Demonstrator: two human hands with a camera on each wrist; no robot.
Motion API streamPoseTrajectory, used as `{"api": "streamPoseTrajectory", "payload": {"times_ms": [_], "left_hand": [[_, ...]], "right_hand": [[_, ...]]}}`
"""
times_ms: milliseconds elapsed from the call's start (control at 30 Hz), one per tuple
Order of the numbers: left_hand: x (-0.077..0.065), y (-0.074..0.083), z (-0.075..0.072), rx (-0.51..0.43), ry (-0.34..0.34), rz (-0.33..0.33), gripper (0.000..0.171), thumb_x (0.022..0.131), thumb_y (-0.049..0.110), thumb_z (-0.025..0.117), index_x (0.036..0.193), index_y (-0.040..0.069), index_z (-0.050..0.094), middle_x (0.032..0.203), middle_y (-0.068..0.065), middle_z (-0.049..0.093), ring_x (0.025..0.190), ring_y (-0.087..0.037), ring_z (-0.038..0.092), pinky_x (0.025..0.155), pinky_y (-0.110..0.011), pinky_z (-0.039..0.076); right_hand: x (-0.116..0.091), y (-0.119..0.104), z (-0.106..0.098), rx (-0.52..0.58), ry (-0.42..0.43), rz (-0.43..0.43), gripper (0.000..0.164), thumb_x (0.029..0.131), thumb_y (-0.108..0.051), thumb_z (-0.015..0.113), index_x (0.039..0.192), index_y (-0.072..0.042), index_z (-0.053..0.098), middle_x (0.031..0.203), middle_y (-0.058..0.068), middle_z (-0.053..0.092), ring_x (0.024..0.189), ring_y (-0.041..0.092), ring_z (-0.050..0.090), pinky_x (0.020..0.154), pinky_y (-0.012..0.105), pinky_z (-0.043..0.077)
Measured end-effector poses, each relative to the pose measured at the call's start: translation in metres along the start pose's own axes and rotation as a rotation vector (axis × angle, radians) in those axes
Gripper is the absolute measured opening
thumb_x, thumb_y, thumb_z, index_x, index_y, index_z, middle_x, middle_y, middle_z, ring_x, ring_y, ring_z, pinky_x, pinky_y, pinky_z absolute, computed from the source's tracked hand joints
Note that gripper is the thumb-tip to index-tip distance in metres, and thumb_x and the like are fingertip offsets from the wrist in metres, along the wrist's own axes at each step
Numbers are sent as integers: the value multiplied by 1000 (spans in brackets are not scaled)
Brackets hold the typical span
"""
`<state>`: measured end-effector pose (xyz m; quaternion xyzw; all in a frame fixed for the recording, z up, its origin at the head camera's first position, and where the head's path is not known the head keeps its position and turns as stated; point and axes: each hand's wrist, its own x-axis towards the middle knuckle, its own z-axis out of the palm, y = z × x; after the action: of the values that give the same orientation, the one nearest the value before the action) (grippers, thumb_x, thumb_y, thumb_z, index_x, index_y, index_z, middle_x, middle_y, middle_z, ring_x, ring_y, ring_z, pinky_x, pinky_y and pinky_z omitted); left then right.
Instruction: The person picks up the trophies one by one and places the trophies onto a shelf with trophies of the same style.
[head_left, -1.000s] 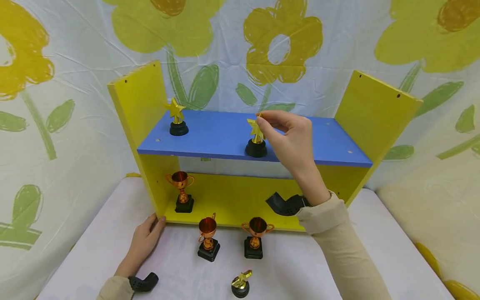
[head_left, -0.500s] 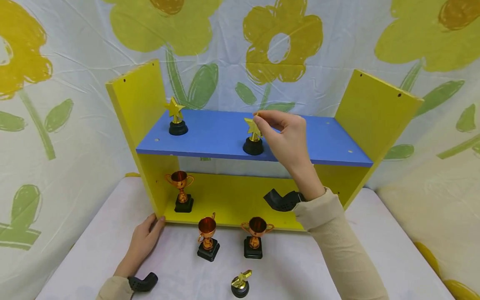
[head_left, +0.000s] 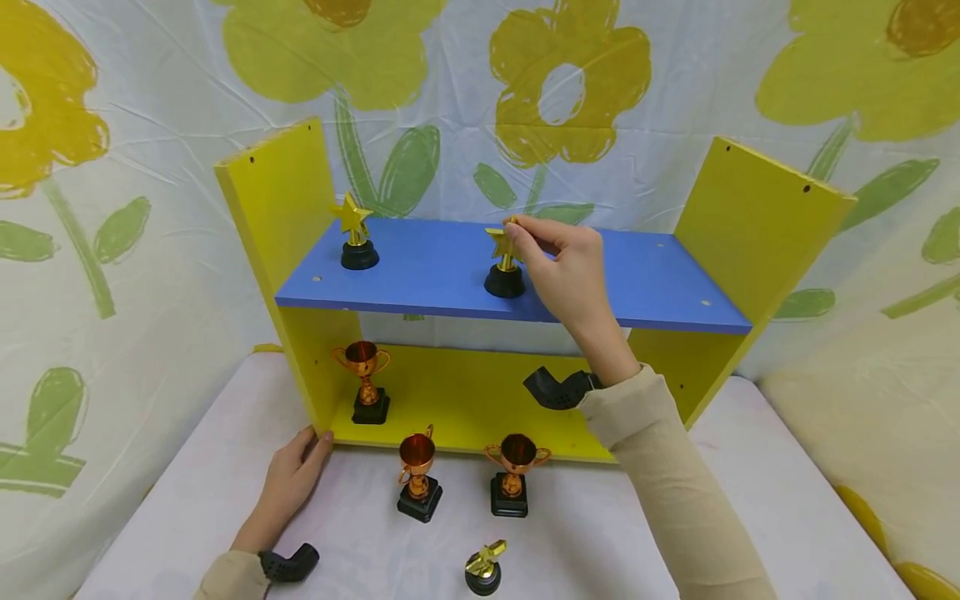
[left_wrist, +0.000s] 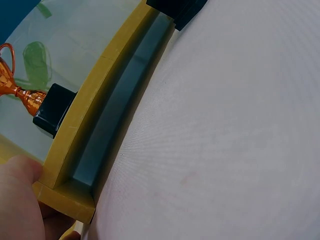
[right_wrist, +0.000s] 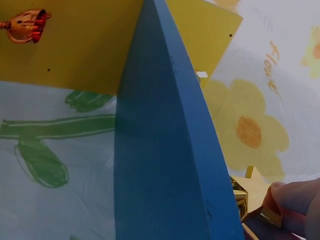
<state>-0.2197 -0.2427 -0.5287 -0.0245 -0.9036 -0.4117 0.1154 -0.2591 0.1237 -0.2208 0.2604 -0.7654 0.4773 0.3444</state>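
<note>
In the head view, my right hand (head_left: 566,262) pinches the upper part of a gold star trophy (head_left: 504,282) between thumb and fingertips. Its round black base is at the blue shelf board (head_left: 435,271), right of a second star trophy (head_left: 358,254). Seen from the right wrist, fingers cover part of the held star (right_wrist: 257,192), beyond the board's edge. My left hand (head_left: 292,475) grips the lower left corner of the yellow shelf unit (head_left: 277,225). In the left wrist view, the thumb (left_wrist: 22,170) lies against that corner; the other fingers are partly hidden.
A copper cup trophy (head_left: 370,407) stands on the yellow lower board. Two more, a left cup trophy (head_left: 418,498) and a right cup trophy (head_left: 510,496), stand on the white tablecloth (head_left: 360,558). Another star trophy (head_left: 483,575) is nearer me. Flowered cloth (head_left: 457,75) hangs behind.
My right hand has shifted the star trophy slightly left and farther back along the blue board. The left hand keeps its place at the corner.
</note>
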Motion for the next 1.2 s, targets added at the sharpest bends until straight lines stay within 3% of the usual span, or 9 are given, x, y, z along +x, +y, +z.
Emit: {"api": "streamPoseTrajectory", "payload": {"times_ms": [200,400,667,933,1200], "left_hand": [[-1,1,0,1,0,-4,52,105,40,47,136,-1,53,135,-26,57,125,-45,52,103,-61,40],[0,0,0,3,10,4,50,104,40,48,133,0,55,132,-25,59,122,-43,55,102,-61,41],[0,-3,2,-1,15,30,48,104,39,49,132,0,56,131,-24,60,121,-43,56,100,-61,43],[0,-4,2,-1,23,27,50,104,39,49,134,0,55,133,-25,58,123,-44,54,102,-61,41],[-1,-3,1,2,18,11,52,104,40,48,136,-1,53,136,-26,56,126,-46,51,103,-62,39]], "right_hand": [[6,4,2,-23,-24,17,20,96,-12,67,113,-3,75,107,12,74,95,21,71,86,36,57],[13,3,1,-67,-74,85,23,97,-15,65,115,-4,74,112,12,73,89,21,70,64,20,49],[18,4,4,-136,-88,154,26,99,-21,64,118,-6,73,112,11,73,79,18,63,60,21,43],[24,6,9,-152,-88,161,26,99,-21,63,118,-7,73,105,12,74,66,15,53,54,24,34],[25,13,14,-123,-61,151,26,100,-19,62,118,-4,73,105,12,74,77,19,63,62,22,45]]}}
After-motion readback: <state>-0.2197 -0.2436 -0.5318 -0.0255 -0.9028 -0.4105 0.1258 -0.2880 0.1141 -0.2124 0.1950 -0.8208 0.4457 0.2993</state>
